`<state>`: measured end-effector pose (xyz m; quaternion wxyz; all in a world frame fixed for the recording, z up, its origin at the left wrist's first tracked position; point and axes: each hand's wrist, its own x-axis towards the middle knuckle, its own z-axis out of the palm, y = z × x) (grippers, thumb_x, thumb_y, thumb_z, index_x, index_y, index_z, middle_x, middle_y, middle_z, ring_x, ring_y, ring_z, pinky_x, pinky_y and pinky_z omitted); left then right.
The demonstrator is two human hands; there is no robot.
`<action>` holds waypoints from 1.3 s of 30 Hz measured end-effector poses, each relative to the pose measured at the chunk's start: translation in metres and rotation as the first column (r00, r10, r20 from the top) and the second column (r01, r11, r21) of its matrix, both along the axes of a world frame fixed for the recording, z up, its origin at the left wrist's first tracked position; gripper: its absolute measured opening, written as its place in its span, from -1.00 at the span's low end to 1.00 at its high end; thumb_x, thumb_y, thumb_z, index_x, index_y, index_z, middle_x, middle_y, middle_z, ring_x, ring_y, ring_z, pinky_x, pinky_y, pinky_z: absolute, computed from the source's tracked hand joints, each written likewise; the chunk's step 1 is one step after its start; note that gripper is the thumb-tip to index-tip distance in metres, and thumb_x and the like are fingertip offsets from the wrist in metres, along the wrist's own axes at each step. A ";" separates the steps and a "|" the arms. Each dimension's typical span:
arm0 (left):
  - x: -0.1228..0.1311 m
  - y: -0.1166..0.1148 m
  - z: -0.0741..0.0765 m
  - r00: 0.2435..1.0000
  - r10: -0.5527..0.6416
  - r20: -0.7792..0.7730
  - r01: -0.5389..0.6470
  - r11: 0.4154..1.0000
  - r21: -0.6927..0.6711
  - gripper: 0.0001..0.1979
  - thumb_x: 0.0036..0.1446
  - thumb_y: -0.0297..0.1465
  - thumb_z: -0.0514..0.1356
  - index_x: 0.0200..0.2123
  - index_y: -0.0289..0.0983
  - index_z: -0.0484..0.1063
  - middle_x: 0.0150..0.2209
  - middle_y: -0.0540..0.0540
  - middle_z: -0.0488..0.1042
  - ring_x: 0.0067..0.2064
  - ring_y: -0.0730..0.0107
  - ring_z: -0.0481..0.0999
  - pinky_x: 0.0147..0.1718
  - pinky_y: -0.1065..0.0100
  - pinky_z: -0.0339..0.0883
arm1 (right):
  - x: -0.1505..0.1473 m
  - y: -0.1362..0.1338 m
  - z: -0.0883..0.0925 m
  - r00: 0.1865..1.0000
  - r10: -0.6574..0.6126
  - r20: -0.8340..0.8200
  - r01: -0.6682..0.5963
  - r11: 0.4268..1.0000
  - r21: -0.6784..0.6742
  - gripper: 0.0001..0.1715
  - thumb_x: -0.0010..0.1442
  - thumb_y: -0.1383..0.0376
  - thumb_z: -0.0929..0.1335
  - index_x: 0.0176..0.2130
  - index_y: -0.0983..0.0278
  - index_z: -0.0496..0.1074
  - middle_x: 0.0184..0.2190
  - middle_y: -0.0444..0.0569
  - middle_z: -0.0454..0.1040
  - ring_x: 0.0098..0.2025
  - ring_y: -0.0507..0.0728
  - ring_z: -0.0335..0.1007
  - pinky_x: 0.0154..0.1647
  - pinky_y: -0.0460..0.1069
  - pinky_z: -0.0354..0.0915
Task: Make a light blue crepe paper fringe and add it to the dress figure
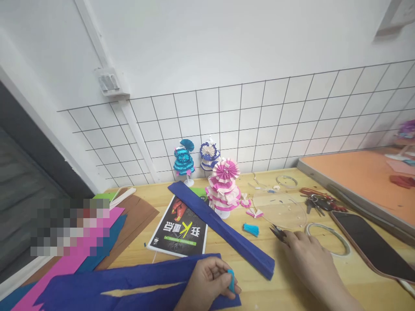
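Observation:
My left hand [210,283] is closed, pinching a small folded piece of light-blue crepe paper [231,280] over dark-blue crepe paper strips [129,280]. To the right, my right hand [306,255] wraps round a pair of pliers [279,233]; the dark jaws stick out past the fingers, while the handles are hidden under the palm. Between the hands lies a long folded dark-blue strip [227,235]. A light-blue pleated paper piece [251,229] rests left of the pliers. Behind it stands a pink and white tiered paper ornament [223,190] with a pleated rosette.
Teal [184,160] and blue-white [210,153] paper ornaments stand by the wall. A black-covered book [181,224] lies under the strip. Wire coils [327,239], keys [314,205] and a phone [372,244] sit at right. Coloured paper sheets [129,220] cover the left.

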<state>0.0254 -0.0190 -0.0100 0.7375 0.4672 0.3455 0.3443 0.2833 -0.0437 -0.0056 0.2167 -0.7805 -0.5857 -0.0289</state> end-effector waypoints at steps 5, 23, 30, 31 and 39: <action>-0.001 0.001 0.004 0.999 0.031 0.042 -0.030 0.999 -0.028 -0.69 -0.19 -0.25 0.35 -0.47 -0.37 0.41 -0.46 -0.12 0.54 -0.43 0.30 0.57 -0.56 0.41 0.43 | -0.052 -0.008 0.019 0.899 0.421 -0.120 -0.411 0.906 0.104 -0.78 0.20 0.25 0.19 -0.22 0.20 0.37 -0.21 0.05 0.45 -0.10 0.22 0.33 -0.09 0.06 0.26; -0.004 0.002 -0.001 0.998 0.066 -0.023 -0.063 0.989 0.134 -0.61 -0.25 -0.25 0.37 -0.33 -0.35 0.45 -0.51 0.00 0.38 -0.56 0.54 0.32 -0.67 0.54 0.26 | -0.105 -0.024 0.001 0.766 0.633 -0.112 -0.623 0.774 0.113 -0.73 0.13 0.45 0.17 -0.49 0.27 0.35 -0.55 -0.01 0.47 -0.49 0.14 0.41 -0.49 -0.02 0.30; 0.001 -0.002 0.000 0.970 0.094 -0.223 -0.040 0.971 0.234 -0.83 -0.16 -0.37 0.30 -0.47 -0.33 0.42 -0.60 0.11 0.25 -0.63 0.61 0.22 -0.69 0.56 0.17 | -0.105 -0.022 -0.007 0.745 0.667 -0.013 -0.658 0.738 0.152 -0.71 0.12 0.48 0.15 -0.40 0.26 0.39 -0.51 0.00 0.51 -0.46 0.17 0.45 -0.46 0.00 0.33; 0.002 -0.002 0.000 0.975 0.094 -0.203 -0.048 0.974 0.221 -0.82 -0.16 -0.36 0.29 -0.47 -0.34 0.41 -0.62 0.12 0.24 -0.65 0.62 0.20 -0.71 0.56 0.17 | -0.106 -0.022 -0.005 0.745 0.666 -0.051 -0.653 0.742 0.149 -0.72 0.14 0.47 0.15 -0.39 0.26 0.39 -0.50 0.00 0.52 -0.44 0.16 0.45 -0.44 -0.01 0.34; 0.002 0.005 0.000 0.992 0.087 -0.097 -0.073 0.988 0.137 -0.63 -0.19 -0.19 0.30 -0.44 -0.37 0.34 -0.69 0.06 0.35 -0.70 0.58 0.27 -0.74 0.51 0.22 | -0.104 -0.026 0.008 0.700 0.674 -0.236 -0.637 0.739 0.220 -0.72 0.21 0.39 0.14 -0.35 0.25 0.39 -0.48 0.01 0.50 -0.42 0.12 0.44 -0.39 -0.02 0.36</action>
